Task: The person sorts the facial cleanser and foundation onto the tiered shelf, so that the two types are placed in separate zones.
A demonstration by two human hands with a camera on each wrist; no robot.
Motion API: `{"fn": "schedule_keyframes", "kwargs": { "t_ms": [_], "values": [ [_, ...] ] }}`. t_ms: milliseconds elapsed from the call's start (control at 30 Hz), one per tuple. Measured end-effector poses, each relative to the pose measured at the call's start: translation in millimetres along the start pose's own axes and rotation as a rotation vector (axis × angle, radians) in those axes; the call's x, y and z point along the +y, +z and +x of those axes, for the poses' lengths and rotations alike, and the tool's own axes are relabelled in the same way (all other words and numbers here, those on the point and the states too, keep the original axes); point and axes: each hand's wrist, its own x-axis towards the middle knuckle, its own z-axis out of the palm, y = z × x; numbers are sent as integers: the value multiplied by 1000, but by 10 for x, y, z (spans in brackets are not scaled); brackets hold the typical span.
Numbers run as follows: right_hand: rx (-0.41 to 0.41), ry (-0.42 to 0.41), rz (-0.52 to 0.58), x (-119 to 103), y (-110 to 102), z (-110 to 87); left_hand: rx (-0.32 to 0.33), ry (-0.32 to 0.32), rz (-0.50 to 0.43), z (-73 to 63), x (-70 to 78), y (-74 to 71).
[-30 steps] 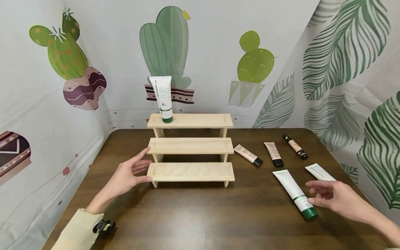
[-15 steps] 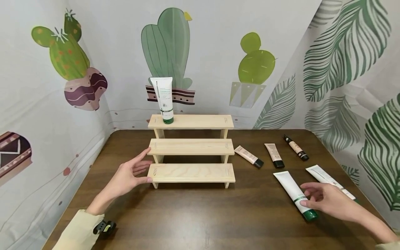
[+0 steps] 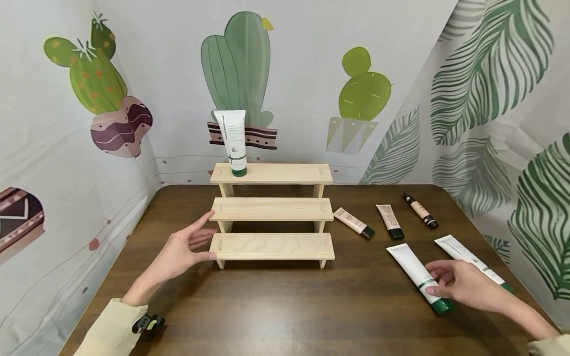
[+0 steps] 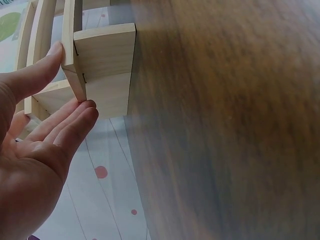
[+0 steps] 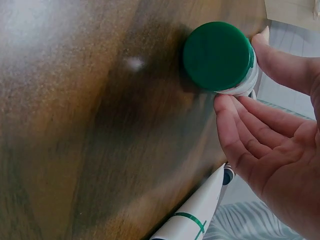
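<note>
Pinching a white tube [image 3: 410, 267] just above its green cap [image 5: 217, 56]: right hand [image 3: 472, 288], thumb one side, fingers the other. Tube is right of the three-tier wooden stand [image 3: 272, 210], cap end toward the person; resting on the surface [image 3: 267, 306] or just clear of it, I cannot tell. Left hand [image 3: 180, 249]: fingers fairly straight, thumb touching the left end of the bottom tier [image 3: 272, 245], index at the middle tier [image 3: 289, 206].

Head view alone gives the upright tube [image 3: 232, 138], top tier [image 3: 289, 172], left part, and the beige "BB" tube [image 3: 352, 221]. Right wrist view adds the cap's round end face; below, the second white tube [image 5: 192, 212], partly hand-covered in the head view. Left wrist view adds the stand's side panel [image 4: 105, 60].
</note>
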Motion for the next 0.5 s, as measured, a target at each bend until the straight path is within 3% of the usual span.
{"fn": "schedule_keyframes", "kwargs": {
  "t_ms": [500],
  "values": [
    [-32, -115, 39, 79, -36, 102, -2, 9, 10, 3, -1, -2]
  ]
}}
